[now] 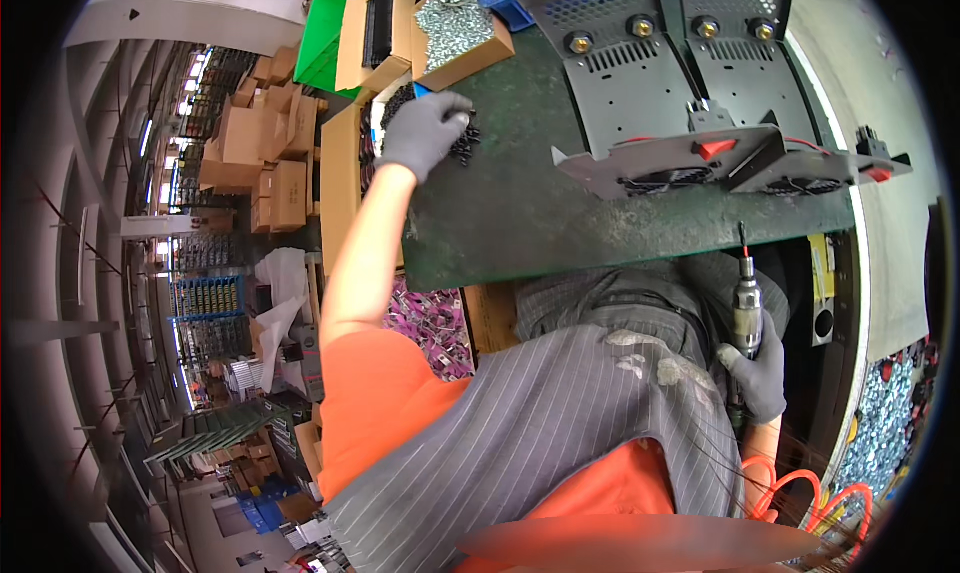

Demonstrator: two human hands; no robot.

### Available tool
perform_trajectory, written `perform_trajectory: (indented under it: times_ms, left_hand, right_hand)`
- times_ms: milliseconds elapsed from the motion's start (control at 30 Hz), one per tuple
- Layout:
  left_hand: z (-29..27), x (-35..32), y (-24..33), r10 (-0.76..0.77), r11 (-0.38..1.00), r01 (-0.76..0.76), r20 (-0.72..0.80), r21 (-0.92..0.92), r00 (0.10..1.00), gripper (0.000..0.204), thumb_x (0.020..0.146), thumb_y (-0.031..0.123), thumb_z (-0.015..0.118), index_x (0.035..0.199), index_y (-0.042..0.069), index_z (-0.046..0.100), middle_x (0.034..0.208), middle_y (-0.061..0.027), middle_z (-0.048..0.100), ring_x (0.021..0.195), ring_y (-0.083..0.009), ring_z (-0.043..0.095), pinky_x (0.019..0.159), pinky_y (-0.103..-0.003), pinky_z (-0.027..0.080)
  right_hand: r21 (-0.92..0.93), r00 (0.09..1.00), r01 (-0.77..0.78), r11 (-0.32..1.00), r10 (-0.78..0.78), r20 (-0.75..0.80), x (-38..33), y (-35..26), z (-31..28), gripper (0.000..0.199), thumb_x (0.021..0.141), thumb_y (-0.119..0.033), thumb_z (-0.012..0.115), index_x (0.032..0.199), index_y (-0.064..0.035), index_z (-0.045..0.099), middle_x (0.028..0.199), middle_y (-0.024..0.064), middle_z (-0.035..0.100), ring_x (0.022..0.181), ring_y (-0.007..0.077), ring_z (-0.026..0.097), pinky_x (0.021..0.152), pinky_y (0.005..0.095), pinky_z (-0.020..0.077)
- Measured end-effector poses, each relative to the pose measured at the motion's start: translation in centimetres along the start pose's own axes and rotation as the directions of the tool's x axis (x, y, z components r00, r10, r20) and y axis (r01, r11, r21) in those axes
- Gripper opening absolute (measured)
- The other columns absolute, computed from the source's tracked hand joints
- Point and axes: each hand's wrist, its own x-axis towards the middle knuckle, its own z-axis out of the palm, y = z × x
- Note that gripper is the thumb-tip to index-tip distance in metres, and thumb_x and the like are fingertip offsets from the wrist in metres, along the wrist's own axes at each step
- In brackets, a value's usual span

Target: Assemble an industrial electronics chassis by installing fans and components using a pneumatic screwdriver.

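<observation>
My left hand [425, 138], in a grey glove, reaches to the table's far left side. Its fingers are curled in at a pile of small black parts [465, 145], perhaps screws; whatever is between the fingertips is hidden. My right hand [758, 378], also gloved, grips a silver-bodied power screwdriver [747, 308] close to my lap, its bit pointing up toward the table edge. On the right of the table stand two black bent metal panels [630, 103] [750, 93] with vent holes, brass-coloured fittings, fans and red rocker switches.
Past my left hand are a cardboard box of silver screws [460, 35], a box with black strips [378, 33], a green bin [325, 33] and a blue bin [510, 8]. The dark green tabletop [500, 223] ends before my lap. Orange coiled hose [815, 493] hangs at lower right.
</observation>
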Motion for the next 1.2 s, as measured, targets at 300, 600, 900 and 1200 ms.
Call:
perform_trajectory:
  times_ms: [300, 600, 900, 1200]
  left_hand:
    - [3.4, 2.5, -1.6, -0.086, 0.957, 0.097, -0.052, 0.274, 0.995, 0.021, 0.084, 0.029, 0.057, 0.099, 0.018, 0.067, 0.101, -0.0066, 0.063, 0.095, -0.025, 0.06, 0.081, -0.038, 0.048]
    - [3.0, 1.8, -1.7, -0.056, 0.998, 0.057, -0.213, 0.0, 0.975, 0.013, 0.083, 0.02, 0.054, 0.084, 0.008, 0.06, 0.089, -0.0088, 0.063, 0.074, -0.0217, 0.063, 0.066, -0.034, 0.05]
    - [8.2, -7.9, 5.4, 0.415, -0.382, 0.511, 0.351, -0.77, 0.839, 0.02, 0.077, 0.006, 0.052, 0.097, 0.006, 0.051, 0.077, -0.0109, 0.058, 0.054, -0.014, 0.053, 0.041, -0.02, 0.039]
    - [12.3, -7.6, 14.6, 0.636, -0.394, 0.655, 0.324, -0.644, 0.7, 0.017, 0.082, 0.002, 0.049, 0.098, 0.005, 0.051, 0.085, -0.0123, 0.061, 0.059, -0.0135, 0.057, 0.043, -0.019, 0.04]
  right_hand:
    - [0.066, 0.999, -0.031, 0.997, 0.031, -0.008, 0.0, 0.4, 0.4, 0.062, 0.067, -0.016, 0.074, 0.12, 0.0042, 0.047, 0.098, 0.0026, 0.054, 0.088, 0.011, 0.049, 0.082, 0.0267, 0.0409]
    - [0.11, 0.998, -0.049, 0.993, 0.052, -0.021, -0.5, 0.6, 0.9, 0.066, 0.068, -0.013, 0.073, 0.125, 0.0047, 0.045, 0.1, 0.0027, 0.055, 0.089, 0.0111, 0.05, 0.084, 0.027, 0.0416]
    - [0.204, 0.998, -0.052, 0.978, 0.058, -0.024, -0.7, 0.0, 1.1, 0.065, 0.069, -0.021, 0.075, 0.122, 0.0032, 0.047, 0.098, 0.0017, 0.054, 0.088, 0.0105, 0.049, 0.08, 0.0253, 0.0411]
    - [0.186, 0.95, -0.138, 0.973, 0.077, 0.303, -1.4, -4.6, 1.2, 0.075, 0.058, -0.03, 0.079, 0.118, 0.0044, 0.051, 0.098, 0.0057, 0.056, 0.087, 0.0131, 0.052, 0.079, 0.0269, 0.0424]
